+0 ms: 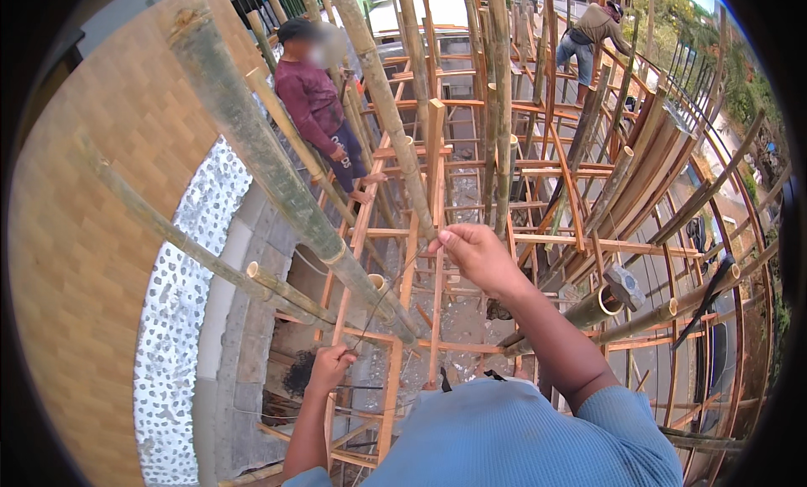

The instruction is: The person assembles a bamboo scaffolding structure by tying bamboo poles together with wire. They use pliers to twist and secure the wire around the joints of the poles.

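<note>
A thin dark wire [376, 308] runs slantwise between my two hands. My left hand [332, 367], low and left of the middle, is closed round its lower end. Higher up, my right hand [475, 250] pinches thumb against fingers where the wire's upper end seems to be; the tip itself is hidden. That hand is right by the lower end of a slanting bamboo pole [395, 117]; whether it touches the pole I cannot tell. A thick greenish bamboo pole [290, 188] slopes down between my left hand and the tiled wall.
Wooden battens [391, 386] form a scaffold frame below me. A hammer [625, 287] is at the right, beside a cut bamboo end [601, 306]. One person [315, 108] in maroon stands on the battens at left; another person [593, 37] leans over at far right. A tan wall [92, 277] curves along the left.
</note>
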The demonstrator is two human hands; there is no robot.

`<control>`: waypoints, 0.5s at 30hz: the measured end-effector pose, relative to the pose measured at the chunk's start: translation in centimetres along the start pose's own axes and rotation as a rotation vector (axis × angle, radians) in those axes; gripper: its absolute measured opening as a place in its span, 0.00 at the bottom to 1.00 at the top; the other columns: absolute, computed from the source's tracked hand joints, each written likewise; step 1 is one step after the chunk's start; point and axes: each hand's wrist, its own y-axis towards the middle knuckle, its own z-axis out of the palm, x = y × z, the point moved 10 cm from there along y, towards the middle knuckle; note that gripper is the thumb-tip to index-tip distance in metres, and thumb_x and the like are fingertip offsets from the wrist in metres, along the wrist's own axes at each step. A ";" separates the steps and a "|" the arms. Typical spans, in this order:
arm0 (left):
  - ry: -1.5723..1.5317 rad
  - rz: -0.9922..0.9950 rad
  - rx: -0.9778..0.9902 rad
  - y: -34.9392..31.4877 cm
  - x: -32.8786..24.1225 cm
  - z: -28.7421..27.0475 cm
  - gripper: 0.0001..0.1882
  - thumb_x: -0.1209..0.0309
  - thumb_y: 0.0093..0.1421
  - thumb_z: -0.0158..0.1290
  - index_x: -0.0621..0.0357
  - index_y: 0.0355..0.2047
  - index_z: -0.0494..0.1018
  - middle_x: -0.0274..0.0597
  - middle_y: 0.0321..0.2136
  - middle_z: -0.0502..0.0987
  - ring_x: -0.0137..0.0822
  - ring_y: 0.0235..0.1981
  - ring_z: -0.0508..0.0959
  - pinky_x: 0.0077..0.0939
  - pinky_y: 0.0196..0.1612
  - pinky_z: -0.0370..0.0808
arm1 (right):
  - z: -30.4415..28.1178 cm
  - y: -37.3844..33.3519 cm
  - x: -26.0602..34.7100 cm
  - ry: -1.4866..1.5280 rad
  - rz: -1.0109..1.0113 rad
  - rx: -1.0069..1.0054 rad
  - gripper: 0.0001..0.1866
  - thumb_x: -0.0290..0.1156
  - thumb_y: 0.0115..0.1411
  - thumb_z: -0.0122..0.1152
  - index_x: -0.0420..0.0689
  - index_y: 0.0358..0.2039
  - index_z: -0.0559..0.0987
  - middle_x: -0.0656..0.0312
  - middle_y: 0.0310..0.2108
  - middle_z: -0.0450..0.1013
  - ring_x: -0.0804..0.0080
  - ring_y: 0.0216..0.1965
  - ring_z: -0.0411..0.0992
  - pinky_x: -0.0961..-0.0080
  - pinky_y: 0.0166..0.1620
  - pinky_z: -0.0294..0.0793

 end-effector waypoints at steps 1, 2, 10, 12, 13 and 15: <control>-0.015 -0.033 0.013 0.4 -1.0 -0.6 0.20 0.63 0.60 0.59 0.65 0.20 0.68 0.38 0.13 0.59 0.23 0.17 0.61 0.23 0.21 0.59 | -2.7 1.0 -2.3 -0.226 -0.051 -0.095 0.14 0.34 0.67 0.49 0.38 0.36 0.79 0.56 0.22 0.73 0.69 0.26 0.72 0.70 0.36 0.72; -0.027 -0.067 0.022 0.9 -2.7 -1.8 0.20 0.63 0.60 0.59 0.65 0.20 0.68 0.38 0.13 0.59 0.23 0.17 0.61 0.23 0.21 0.59 | -5.1 2.0 -4.2 -0.453 -0.101 -0.186 0.12 0.32 0.65 0.50 0.38 0.36 0.79 0.54 0.21 0.74 0.65 0.26 0.74 0.66 0.35 0.74; -0.006 -0.358 -0.269 3.2 6.2 -4.6 0.22 0.59 0.61 0.56 0.67 0.21 0.70 0.47 0.13 0.65 0.32 0.16 0.66 0.30 0.22 0.63 | 15.5 -16.2 -3.9 -0.683 -0.311 1.136 0.12 0.33 0.66 0.47 0.39 0.40 0.76 0.47 0.34 0.77 0.48 0.36 0.76 0.57 0.39 0.74; 0.181 -0.289 -0.184 2.7 5.3 -1.9 0.22 0.58 0.63 0.54 0.67 0.23 0.73 0.53 0.15 0.70 0.41 0.18 0.72 0.37 0.24 0.66 | 13.8 -12.9 5.3 -0.467 -0.515 0.873 0.11 0.31 0.67 0.47 0.37 0.40 0.75 0.47 0.28 0.76 0.50 0.31 0.75 0.61 0.35 0.73; 0.252 -0.268 -0.118 1.5 5.1 -0.2 0.22 0.58 0.63 0.53 0.68 0.25 0.74 0.56 0.18 0.73 0.47 0.20 0.75 0.41 0.26 0.68 | 11.4 -9.6 8.1 -0.391 -0.472 0.635 0.13 0.35 0.68 0.47 0.40 0.43 0.76 0.53 0.22 0.73 0.55 0.26 0.74 0.61 0.32 0.70; 0.187 -0.010 -0.007 1.3 0.7 1.6 0.18 0.62 0.62 0.53 0.66 0.24 0.74 0.53 0.16 0.70 0.47 0.19 0.73 0.37 0.26 0.68 | 5.3 -4.0 4.9 0.397 0.017 0.326 0.16 0.39 0.70 0.47 0.38 0.39 0.76 0.76 0.15 0.54 0.87 0.16 0.49 0.85 0.19 0.52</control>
